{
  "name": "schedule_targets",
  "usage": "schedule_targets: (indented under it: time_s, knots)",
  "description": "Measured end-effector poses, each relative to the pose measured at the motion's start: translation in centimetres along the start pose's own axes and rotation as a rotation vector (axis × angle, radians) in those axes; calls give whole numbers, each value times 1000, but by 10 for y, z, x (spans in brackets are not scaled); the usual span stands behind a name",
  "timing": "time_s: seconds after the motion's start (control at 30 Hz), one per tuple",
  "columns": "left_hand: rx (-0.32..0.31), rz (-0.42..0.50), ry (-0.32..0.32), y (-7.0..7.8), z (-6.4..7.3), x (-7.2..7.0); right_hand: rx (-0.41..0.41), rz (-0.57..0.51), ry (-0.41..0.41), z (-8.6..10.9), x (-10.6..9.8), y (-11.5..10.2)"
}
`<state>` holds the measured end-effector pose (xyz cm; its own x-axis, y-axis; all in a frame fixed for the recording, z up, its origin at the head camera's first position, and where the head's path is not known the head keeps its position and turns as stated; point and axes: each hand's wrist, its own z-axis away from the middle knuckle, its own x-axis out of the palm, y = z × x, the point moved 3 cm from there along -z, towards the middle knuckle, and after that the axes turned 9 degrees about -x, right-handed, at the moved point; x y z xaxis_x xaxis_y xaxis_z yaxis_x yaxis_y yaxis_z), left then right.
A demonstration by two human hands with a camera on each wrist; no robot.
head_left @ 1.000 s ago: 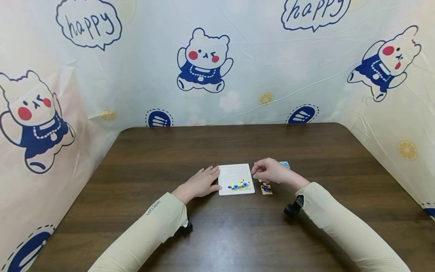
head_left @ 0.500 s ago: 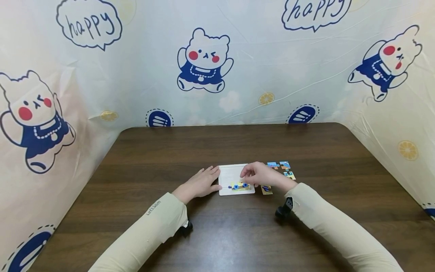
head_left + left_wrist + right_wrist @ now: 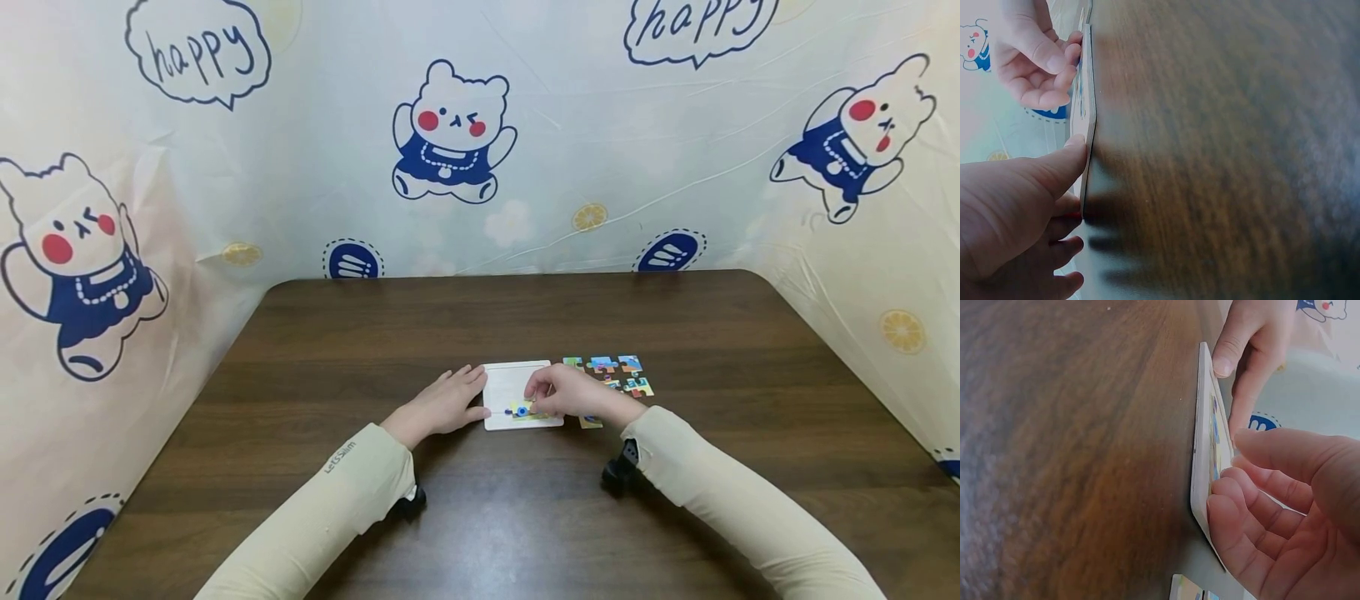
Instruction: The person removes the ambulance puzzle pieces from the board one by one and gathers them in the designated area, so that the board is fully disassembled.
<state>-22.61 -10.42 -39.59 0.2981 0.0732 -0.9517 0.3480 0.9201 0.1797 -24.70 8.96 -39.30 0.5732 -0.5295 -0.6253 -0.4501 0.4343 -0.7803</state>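
A white puzzle tray (image 3: 508, 380) lies flat on the table, with joined jigsaw pieces (image 3: 521, 412) along its near side, yellow with blue wheels. My left hand (image 3: 441, 403) rests at the tray's left edge, fingers extended and thumb on the rim near the front corner. Over the tray's right half, my right hand (image 3: 564, 390) pinches a puzzle piece (image 3: 529, 403); its fingertips hide most of it and only a bit of yellow shows. In the right wrist view, the curled fingers (image 3: 1225, 509) come right down to the tray's surface.
Several loose puzzle pieces (image 3: 602, 364) lie to the right of the tray, partly covered by the right hand and wrist. One more piece (image 3: 591, 422) sits close to the tray's near right corner. A printed cloth (image 3: 540, 125) hangs behind the brown table (image 3: 480, 500).
My right hand has moved left from the loose pieces onto the tray and come down near the joined pieces, uncovering the loose ones. My left hand has stayed at the tray's edge.
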Motion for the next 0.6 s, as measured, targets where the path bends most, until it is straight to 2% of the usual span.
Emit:
schedule_targets:
  time_s: [0.6]
  knots:
    - [13, 6, 11, 0, -1, 0, 57, 47, -48, -3, 1, 0]
